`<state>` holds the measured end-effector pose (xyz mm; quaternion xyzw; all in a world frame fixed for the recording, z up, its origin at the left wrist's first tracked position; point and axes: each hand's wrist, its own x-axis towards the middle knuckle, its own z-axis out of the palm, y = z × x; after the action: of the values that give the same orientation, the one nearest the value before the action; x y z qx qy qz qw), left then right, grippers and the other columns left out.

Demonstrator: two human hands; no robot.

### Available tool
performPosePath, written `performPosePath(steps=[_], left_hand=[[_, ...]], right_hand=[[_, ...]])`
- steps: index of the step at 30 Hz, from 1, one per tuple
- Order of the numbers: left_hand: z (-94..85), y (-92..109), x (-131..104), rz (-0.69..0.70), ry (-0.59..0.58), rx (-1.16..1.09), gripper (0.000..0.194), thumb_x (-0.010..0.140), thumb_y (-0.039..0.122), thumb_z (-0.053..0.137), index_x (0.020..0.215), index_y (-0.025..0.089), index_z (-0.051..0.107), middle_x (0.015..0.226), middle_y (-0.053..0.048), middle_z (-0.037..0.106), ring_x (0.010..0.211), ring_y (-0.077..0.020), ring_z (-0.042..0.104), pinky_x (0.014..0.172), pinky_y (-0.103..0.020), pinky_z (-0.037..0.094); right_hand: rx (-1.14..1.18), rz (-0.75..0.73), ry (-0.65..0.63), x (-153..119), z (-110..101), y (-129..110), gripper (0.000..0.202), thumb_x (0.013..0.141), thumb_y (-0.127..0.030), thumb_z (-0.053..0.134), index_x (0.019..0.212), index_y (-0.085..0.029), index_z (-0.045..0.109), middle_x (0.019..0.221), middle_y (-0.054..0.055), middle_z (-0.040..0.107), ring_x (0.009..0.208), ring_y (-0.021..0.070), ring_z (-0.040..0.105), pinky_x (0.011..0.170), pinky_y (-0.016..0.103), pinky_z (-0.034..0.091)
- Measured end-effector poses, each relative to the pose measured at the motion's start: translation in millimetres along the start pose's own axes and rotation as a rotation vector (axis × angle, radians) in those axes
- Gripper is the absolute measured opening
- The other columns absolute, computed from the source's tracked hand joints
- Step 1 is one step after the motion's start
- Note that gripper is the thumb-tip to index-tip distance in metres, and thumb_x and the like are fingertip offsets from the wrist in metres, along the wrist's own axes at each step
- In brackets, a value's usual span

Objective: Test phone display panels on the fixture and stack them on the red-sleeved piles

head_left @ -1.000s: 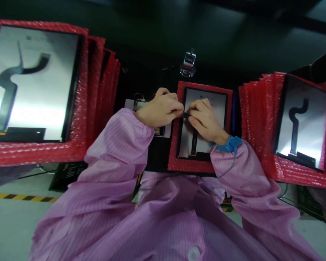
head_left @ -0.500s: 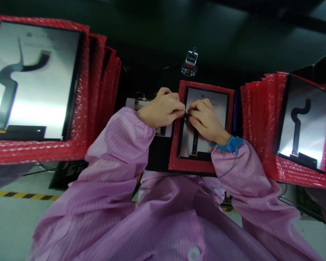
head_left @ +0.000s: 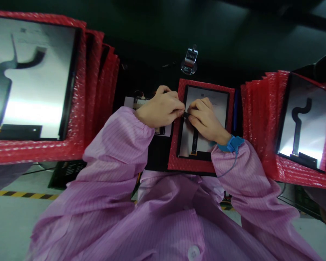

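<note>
In front of me a display panel [head_left: 216, 97] lies face down on a red bubble-wrap sleeve [head_left: 190, 165]. Its black ribbon cable [head_left: 195, 142] runs up from the lower edge and disappears under my fingers. My left hand [head_left: 165, 108] comes in from the left, thumb and forefinger pinched at the cable's dark end. Opposite it, my right hand [head_left: 205, 117] is closed in a pinch on the same end, with a blue wrist strap [head_left: 231, 144] behind it. Fingertips nearly meet over the panel's left edge, hiding the exact contact.
A partly covered circuit board [head_left: 139, 103] sits behind my left hand. Beyond the panel stands a metal tally counter [head_left: 190, 59]. Panels on stacked red bubble-wrap sleeves flank me, one panel at left [head_left: 40, 87] and another at right [head_left: 312, 119].
Both hands keep their pinch at the cable end with hardly any movement. The view has shifted slightly, so the left stack appears a little further left.
</note>
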<state>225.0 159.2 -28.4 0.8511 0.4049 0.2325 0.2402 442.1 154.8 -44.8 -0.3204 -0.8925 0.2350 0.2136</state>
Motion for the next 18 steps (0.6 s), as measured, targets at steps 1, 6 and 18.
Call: performPosePath(steps=[1, 6, 18], left_hand=[[0.2, 0.1, 0.1, -0.002, 0.0, -0.003, 0.023, 0.084, 0.027, 0.054, 0.063, 0.021, 0.061, 0.067, -0.001, 0.056, 0.081, -0.0232, 0.056, 0.1, -0.055, 0.032], [2.7, 0.0, 0.6, -0.054, 0.04, -0.116, 0.023, 0.08, 0.027, 0.062, 0.058, 0.023, 0.062, 0.063, 0.001, 0.054, 0.082, -0.0242, 0.058, 0.106, -0.057, 0.029], [-5.0, 5.4, -0.7, -0.109, -0.002, -0.245, 0.021, 0.077, 0.027, 0.069, 0.056, 0.024, 0.065, 0.062, 0.002, 0.059, 0.085, -0.0237, 0.063, 0.112, -0.056, 0.027]], right_hand=[[0.002, 0.003, -0.004, -0.1, 0.1, 0.1, 0.027, 0.1, -0.027, 0.041, 0.082, -0.021, 0.06, 0.1, 0.009, 0.057, 0.102, 0.0273, 0.046, 0.093, 0.049, 0.036], [-0.002, 0.002, -0.007, -0.3, 0.4, 0.0, 0.028, 0.101, -0.029, 0.04, 0.084, -0.021, 0.062, 0.102, 0.009, 0.058, 0.103, 0.0277, 0.046, 0.093, 0.05, 0.036], [0.017, -0.009, -0.057, -1.1, -3.5, -0.9, 0.027, 0.102, -0.03, 0.041, 0.086, -0.022, 0.061, 0.106, 0.009, 0.058, 0.108, 0.0288, 0.045, 0.095, 0.051, 0.037]])
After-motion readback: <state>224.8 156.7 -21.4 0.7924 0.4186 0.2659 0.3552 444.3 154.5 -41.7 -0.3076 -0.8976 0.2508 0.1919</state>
